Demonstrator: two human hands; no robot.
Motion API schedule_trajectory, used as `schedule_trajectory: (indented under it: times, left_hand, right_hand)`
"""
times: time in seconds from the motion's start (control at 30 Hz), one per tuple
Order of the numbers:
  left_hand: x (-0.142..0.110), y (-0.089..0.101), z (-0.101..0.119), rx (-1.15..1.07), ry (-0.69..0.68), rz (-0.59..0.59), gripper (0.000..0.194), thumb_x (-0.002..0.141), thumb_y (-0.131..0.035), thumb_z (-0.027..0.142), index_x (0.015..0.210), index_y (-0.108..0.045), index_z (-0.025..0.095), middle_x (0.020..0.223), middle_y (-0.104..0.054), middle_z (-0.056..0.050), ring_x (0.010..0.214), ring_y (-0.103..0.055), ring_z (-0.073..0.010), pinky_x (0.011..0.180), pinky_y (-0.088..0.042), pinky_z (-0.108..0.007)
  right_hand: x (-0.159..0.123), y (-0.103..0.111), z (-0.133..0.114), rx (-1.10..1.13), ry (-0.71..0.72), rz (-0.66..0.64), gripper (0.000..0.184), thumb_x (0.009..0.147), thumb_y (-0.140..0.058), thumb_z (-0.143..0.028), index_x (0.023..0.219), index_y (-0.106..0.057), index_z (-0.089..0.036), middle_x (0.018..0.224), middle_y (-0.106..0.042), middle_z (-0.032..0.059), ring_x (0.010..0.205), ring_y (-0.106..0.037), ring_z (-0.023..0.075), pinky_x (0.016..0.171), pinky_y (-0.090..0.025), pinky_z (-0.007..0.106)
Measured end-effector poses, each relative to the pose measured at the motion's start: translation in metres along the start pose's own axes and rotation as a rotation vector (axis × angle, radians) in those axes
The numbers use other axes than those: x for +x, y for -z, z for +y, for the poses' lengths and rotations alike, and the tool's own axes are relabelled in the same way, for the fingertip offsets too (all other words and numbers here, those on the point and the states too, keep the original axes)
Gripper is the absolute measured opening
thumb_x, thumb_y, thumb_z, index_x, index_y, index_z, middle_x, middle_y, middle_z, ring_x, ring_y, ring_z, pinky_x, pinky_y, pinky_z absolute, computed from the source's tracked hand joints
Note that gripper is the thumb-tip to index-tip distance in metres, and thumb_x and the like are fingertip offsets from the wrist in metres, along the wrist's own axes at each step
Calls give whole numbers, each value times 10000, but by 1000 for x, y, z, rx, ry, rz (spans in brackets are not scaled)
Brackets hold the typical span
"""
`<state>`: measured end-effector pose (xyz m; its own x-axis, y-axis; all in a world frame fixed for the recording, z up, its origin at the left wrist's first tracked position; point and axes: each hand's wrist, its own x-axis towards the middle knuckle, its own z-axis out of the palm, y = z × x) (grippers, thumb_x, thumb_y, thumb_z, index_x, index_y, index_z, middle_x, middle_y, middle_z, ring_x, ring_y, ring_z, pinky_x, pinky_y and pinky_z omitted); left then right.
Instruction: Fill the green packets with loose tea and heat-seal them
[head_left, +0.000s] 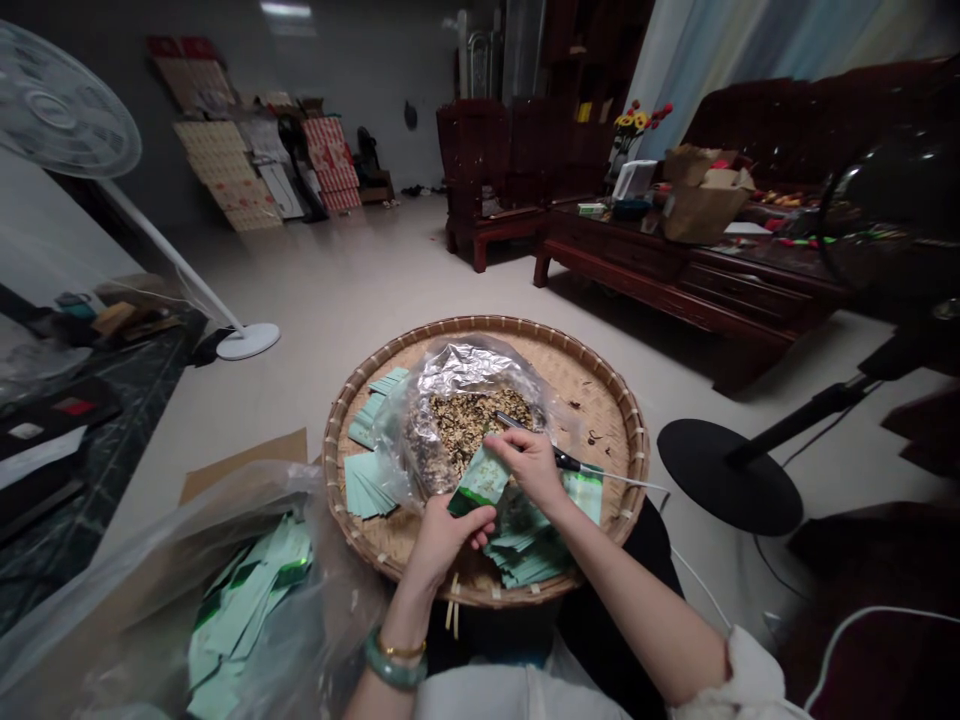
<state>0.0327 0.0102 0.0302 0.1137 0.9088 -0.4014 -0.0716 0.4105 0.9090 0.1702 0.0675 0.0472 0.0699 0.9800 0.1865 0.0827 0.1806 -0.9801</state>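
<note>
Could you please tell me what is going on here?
A person's left hand and right hand hold a small green printed packet over a round woven bamboo tray. The right hand also grips a slim dark tool with a white cord. In the tray, a clear plastic bag holds loose dark and tan bits, with pale green packets fanned on its left and a green packet pile at its near right.

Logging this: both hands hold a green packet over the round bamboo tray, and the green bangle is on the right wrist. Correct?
One slip: the head view shows the green bangle on the left wrist. The rest holds: the left hand and right hand both hold the green packet over the round bamboo tray.
</note>
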Motion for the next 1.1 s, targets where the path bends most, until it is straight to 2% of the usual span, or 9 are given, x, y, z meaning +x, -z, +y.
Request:
schedule_trajectory:
  times: [0.17, 0.33, 0.5, 0.63, 0.8, 0.87, 0.97, 1.03, 1.1]
  left_hand:
    - [-2, 11, 6, 82, 15, -89, 229, 563, -775, 295, 594, -635, 116, 508, -645, -23, 414, -534, -103, 396, -375, -191]
    - [3, 19, 4, -29, -164, 7, 344, 599, -766, 320, 894, -719, 148, 836, -736, -43, 713, -643, -159, 616, -488, -227]
    - [8, 14, 3, -106, -166, 111, 344, 584, -774, 381, 799, -746, 114, 726, -734, -55, 675, -638, -174, 647, -491, -252]
    - [10, 9, 4, -226, -151, 163, 396, 538, -803, 367, 851, -737, 134, 743, -736, -48, 681, -649, -166, 661, -500, -252]
    - [12, 6, 5, -294, -151, 238, 364, 466, -835, 335, 725, -707, 115, 639, -712, -37, 565, -624, -139, 578, -490, -228]
    - [11, 5, 6, -298, -140, 209, 394, 480, -830, 339, 775, -699, 114, 638, -707, -33, 563, -627, -139, 575, -489, -227]
    - [9, 3, 7, -186, -102, 35, 451, 519, -818, 324, 893, -680, 114, 679, -705, -32, 573, -639, -151, 577, -493, -240]
    - [7, 1, 6, -72, -62, -54, 397, 534, -814, 312, 841, -671, 106, 645, -690, -29, 545, -633, -156, 546, -484, -240]
    - [6, 0, 6, 3, -40, -68, 324, 546, -807, 308, 743, -651, 103, 576, -663, -21, 511, -617, -151, 509, -465, -230]
  right_hand:
    - [-1, 4, 1, 1, 8, -3, 300, 673, -673, -423, 535, -639, -158, 512, -527, -11, 510, -434, 110, 496, -334, 230]
    - [-6, 2, 5, -19, -9, -103, 273, 681, -669, -385, 549, -647, -148, 522, -545, -5, 515, -445, 110, 503, -321, 228]
    - [-8, -1, 8, -40, -46, -138, 308, 687, -650, -391, 514, -610, -139, 481, -489, -21, 489, -401, 94, 480, -286, 219]
    - [-8, 0, 12, -45, -80, -145, 301, 667, -660, -391, 515, -598, -138, 469, -459, -35, 476, -372, 82, 466, -263, 211]
    - [-8, -1, 18, -45, -67, -126, 323, 666, -659, -407, 504, -583, -138, 460, -448, -35, 470, -357, 78, 465, -260, 212]
    - [-8, -1, 18, -39, -71, -114, 316, 665, -661, -402, 508, -585, -139, 463, -459, -32, 468, -361, 79, 463, -263, 213]
    - [-7, -2, 16, -29, -73, -110, 301, 663, -671, -386, 511, -587, -141, 475, -481, -28, 477, -381, 83, 470, -282, 213]
    - [-7, -1, 15, -25, -62, -113, 295, 663, -678, -382, 514, -591, -142, 483, -499, -24, 485, -396, 87, 475, -295, 213]
    - [-6, -1, 14, -26, -48, -124, 294, 662, -684, -381, 515, -596, -143, 487, -512, -22, 489, -402, 88, 478, -299, 212]
